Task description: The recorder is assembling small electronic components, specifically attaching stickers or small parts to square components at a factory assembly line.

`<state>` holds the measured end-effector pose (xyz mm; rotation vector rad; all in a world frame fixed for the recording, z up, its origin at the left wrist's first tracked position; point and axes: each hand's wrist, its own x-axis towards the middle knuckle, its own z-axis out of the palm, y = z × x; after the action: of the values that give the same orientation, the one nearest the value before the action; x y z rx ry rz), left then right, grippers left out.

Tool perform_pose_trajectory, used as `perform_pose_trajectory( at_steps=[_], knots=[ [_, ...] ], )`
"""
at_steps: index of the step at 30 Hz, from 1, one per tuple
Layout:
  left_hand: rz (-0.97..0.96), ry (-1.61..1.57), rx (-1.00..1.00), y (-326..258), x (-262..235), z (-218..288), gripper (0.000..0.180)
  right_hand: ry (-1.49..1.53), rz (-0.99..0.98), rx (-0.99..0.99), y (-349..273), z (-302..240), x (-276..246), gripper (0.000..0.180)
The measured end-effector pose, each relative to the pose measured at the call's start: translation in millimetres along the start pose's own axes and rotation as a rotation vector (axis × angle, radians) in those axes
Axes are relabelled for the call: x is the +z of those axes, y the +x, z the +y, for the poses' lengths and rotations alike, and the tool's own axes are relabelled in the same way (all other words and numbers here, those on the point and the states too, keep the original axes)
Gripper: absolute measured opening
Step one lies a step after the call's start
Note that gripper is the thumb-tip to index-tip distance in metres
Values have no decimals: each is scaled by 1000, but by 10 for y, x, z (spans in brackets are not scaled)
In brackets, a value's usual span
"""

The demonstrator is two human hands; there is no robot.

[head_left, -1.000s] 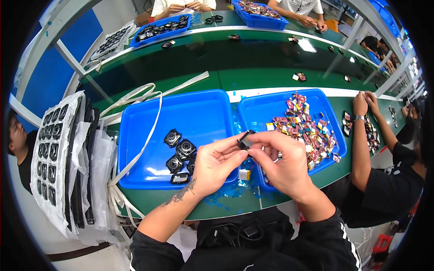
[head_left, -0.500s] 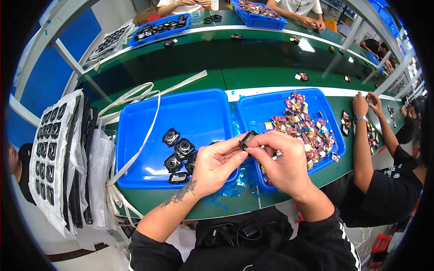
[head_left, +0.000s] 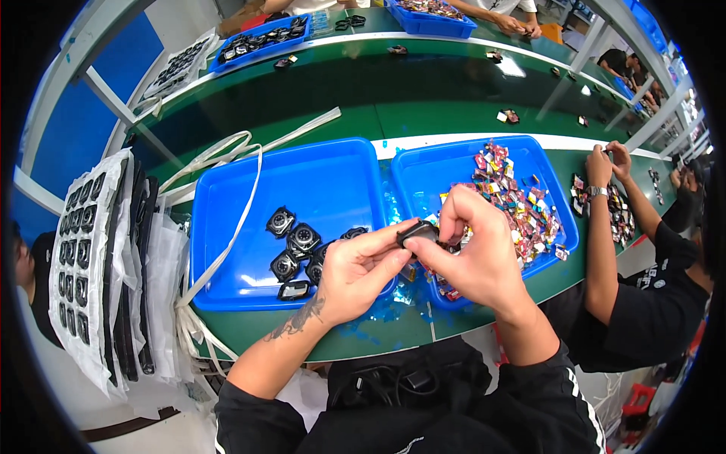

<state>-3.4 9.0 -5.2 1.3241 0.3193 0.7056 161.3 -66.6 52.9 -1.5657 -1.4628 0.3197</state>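
Observation:
A black smartwatch case (head_left: pixel 420 230) is held up over the gap between two blue trays. Its dark, smooth side faces up. My left hand (head_left: pixel 357 274) pinches its left end between thumb and fingers. The thumb of my right hand (head_left: pixel 478 253) presses on the case, with the other fingers bent behind it; their tips are partly hidden. Several similar watch cases (head_left: pixel 304 239) lie in the left tray (head_left: pixel 233 193), some covered by my left hand. The right tray (head_left: pixel 427 175) holds a heap of small pink, white and yellow parts (head_left: pixel 525 216), partly behind my right hand.
White straps (head_left: pixel 246 208) hang across the left tray. A stack of trays with watch parts (head_left: pixel 89 242) stands at far left. Beyond runs a green belt (head_left: pixel 423 91) carrying scattered parts. A co-worker's arms (head_left: pixel 601 234) work at right; other people sit across.
The watch case has turned, so a smooth dark side now shows instead of its open frame. My right hand has lifted its fingers and curled them, its thumb moving onto the case.

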Motion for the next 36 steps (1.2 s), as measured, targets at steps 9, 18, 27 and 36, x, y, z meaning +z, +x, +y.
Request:
perform_pose_trajectory(
  at_steps=[9,18,27,36],
  knots=[
    [184,-214,50,89,105,88,47,336,-127,244,-266,100,-71,21],
    [44,584,332,53,38,100,29,589,-164,390,-239,118,-97,8],
    [21,320,10,18,58,94,11,584,-256,371,-353,225,-84,12],
    [101,-6,-47,21,149,-10,30,275,137,119,-378,204,226,15]
  ],
)
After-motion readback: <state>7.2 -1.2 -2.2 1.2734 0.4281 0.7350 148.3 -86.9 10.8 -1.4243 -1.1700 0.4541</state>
